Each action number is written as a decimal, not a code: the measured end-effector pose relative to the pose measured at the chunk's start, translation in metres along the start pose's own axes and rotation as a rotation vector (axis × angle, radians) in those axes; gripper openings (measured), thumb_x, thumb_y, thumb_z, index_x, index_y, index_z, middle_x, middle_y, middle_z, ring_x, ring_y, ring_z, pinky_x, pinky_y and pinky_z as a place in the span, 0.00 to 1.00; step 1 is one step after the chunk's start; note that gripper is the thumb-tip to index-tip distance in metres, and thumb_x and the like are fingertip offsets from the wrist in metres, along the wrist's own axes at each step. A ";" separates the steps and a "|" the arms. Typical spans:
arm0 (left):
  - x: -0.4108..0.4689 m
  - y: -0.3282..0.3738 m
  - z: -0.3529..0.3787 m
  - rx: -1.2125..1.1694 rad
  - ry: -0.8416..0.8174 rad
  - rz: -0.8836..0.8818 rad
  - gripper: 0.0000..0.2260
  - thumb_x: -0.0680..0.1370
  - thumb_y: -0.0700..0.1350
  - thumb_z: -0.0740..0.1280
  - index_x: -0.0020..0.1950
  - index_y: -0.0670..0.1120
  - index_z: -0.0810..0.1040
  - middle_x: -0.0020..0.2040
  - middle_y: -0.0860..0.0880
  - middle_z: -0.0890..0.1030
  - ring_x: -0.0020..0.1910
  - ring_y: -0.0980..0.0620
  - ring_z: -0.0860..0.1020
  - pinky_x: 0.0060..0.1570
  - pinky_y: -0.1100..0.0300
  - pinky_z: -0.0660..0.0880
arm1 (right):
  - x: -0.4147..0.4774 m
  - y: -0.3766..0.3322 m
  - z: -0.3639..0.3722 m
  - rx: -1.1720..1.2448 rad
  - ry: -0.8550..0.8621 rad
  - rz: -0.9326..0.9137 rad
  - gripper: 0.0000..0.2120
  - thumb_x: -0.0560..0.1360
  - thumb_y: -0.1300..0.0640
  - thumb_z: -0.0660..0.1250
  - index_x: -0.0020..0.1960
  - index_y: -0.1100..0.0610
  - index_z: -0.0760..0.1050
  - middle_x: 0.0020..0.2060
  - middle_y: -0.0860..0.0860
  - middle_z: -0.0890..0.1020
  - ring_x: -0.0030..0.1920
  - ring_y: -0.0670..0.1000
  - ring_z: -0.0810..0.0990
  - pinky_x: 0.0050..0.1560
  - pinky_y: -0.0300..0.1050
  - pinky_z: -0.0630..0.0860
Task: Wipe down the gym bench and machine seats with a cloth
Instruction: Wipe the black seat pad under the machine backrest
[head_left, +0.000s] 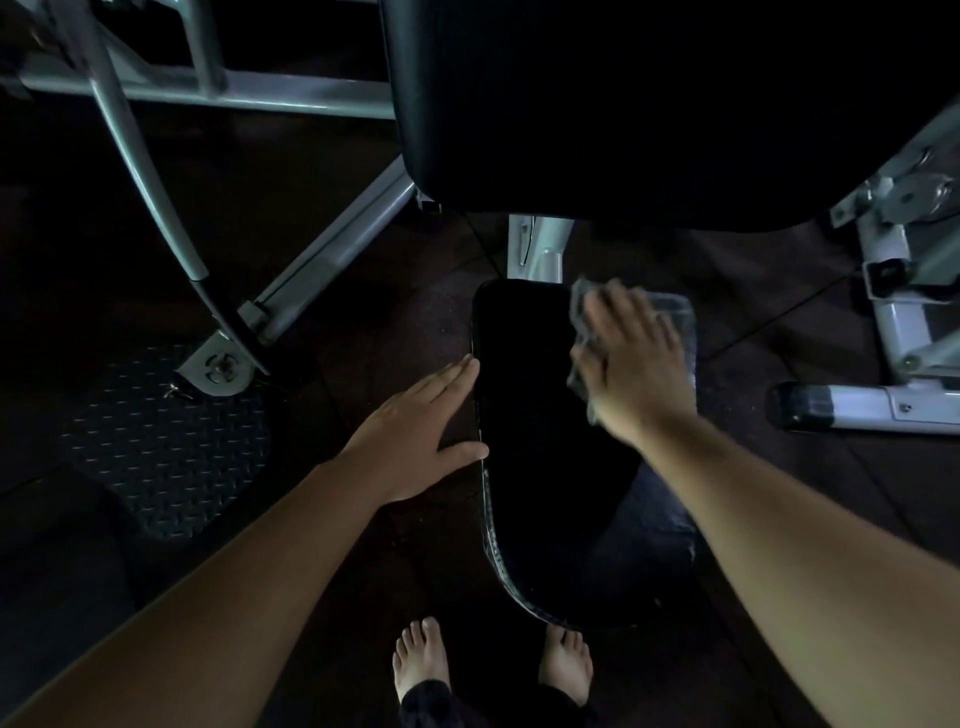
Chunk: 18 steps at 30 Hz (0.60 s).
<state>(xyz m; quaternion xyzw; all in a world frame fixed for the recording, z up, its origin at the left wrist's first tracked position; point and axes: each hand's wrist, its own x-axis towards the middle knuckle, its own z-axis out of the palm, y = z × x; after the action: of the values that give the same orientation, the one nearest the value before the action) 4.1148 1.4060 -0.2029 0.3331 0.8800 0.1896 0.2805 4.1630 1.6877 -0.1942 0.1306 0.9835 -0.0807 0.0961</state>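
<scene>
The right hand (634, 358) is pressing the grey cloth (672, 312) flat under spread fingers onto the far right corner of the bench (535, 441) for full wiping contact, while the left hand (415, 441), fingers straight and holding nothing, is apparently steadying the left edge.

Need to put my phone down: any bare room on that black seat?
Bare: middle of the seat between left hand and right hand, and its near end by the feet. Crowded: the far right corner, under the cloth.
</scene>
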 end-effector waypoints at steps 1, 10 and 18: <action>0.000 0.000 0.000 0.001 0.000 -0.001 0.43 0.80 0.67 0.62 0.84 0.58 0.38 0.85 0.59 0.44 0.77 0.67 0.43 0.80 0.52 0.57 | 0.015 0.008 -0.005 0.016 0.002 0.086 0.33 0.82 0.37 0.43 0.84 0.48 0.50 0.84 0.50 0.50 0.84 0.53 0.46 0.82 0.56 0.48; -0.001 -0.001 0.001 -0.010 0.007 -0.001 0.43 0.80 0.67 0.62 0.84 0.59 0.38 0.85 0.59 0.45 0.82 0.61 0.47 0.80 0.49 0.58 | -0.070 0.006 0.009 -0.037 -0.061 -0.043 0.34 0.83 0.36 0.42 0.85 0.50 0.45 0.84 0.50 0.43 0.83 0.51 0.39 0.82 0.56 0.45; -0.009 0.006 0.003 -0.028 0.030 -0.029 0.40 0.82 0.63 0.63 0.85 0.56 0.42 0.85 0.56 0.50 0.83 0.57 0.50 0.80 0.54 0.57 | 0.014 -0.067 0.004 -0.008 -0.017 -0.035 0.34 0.85 0.39 0.47 0.85 0.54 0.45 0.84 0.54 0.44 0.83 0.56 0.41 0.82 0.59 0.45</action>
<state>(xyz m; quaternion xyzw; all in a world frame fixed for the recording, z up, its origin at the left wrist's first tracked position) 4.1249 1.4045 -0.1990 0.3136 0.8861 0.2028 0.2746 4.1322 1.6261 -0.1924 0.1121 0.9851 -0.0795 0.1033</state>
